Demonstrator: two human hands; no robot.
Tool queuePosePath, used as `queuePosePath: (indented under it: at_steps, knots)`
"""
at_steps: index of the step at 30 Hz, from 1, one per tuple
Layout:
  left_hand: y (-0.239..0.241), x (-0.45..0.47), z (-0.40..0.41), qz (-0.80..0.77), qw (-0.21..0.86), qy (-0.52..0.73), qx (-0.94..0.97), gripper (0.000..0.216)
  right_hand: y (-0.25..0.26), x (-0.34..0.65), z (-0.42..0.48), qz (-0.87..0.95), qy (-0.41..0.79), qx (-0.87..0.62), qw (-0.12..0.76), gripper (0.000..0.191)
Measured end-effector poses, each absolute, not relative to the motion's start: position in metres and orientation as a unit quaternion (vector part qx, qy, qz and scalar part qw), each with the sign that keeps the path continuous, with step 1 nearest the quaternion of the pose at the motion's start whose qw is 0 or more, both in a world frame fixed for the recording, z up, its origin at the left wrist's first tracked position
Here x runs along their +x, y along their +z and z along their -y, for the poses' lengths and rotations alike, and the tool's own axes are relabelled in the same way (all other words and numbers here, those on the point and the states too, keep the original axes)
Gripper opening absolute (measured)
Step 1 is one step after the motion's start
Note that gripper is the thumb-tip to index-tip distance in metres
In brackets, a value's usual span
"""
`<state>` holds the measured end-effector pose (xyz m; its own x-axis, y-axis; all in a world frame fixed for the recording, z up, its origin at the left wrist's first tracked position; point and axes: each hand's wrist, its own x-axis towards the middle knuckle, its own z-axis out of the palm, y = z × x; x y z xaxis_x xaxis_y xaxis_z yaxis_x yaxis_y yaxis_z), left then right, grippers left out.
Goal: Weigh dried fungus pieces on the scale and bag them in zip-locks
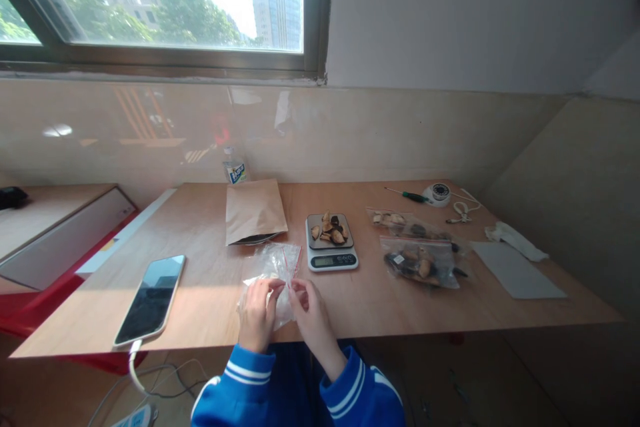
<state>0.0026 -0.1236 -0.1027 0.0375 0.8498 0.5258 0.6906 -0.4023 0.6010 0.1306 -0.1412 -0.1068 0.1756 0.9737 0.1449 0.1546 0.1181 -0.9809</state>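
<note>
Sunlit wooden surface (210,293): a clear zip bag (274,273) is pinched near its front edge by both hands' closed fingers (274,288); its mouth must be pulled apart.

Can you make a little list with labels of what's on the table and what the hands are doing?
left hand: holds the clear zip bag
right hand: pinches the same bag's edge
scale: holds dark and tan pieces, right of the bag
paper pouch: lies behind the bag
filled bags: two, right of the scale
phone: left, plugged in
screwdriver: far right corner
</note>
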Motion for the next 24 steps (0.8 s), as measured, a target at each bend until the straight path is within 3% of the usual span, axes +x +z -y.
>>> queuePosePath:
  at_steps: [5,9,12,16,19,24]
  knots:
    - [-0.089,0.021,0.124,-0.492,0.069,0.507,0.704,0.013,-0.082,0.142,0.137,0.481,0.459,-0.514,0.542,0.029]
    - [-0.074,0.031,0.12,-0.496,0.025,0.6,0.627,0.018,-0.072,0.159,0.135,0.495,0.483,-0.477,0.542,0.036]
    - [-0.061,0.03,0.11,-0.524,0.017,0.686,0.505,0.028,-0.066,0.184,0.127,0.508,0.409,-0.519,0.553,0.037]
    - [-0.051,0.029,0.099,-0.539,0.035,0.693,0.477,0.04,-0.061,0.23,0.093,0.559,0.221,-0.578,0.552,0.037]
    - [-0.05,0.035,0.097,-0.55,0.031,0.663,0.507,0.042,-0.067,0.254,0.055,0.607,0.1,-0.617,0.49,0.042]
    - [-0.058,0.054,0.092,-0.549,0.017,0.634,0.544,0.048,-0.092,0.253,0.013,0.637,0.052,-0.692,0.336,0.072]
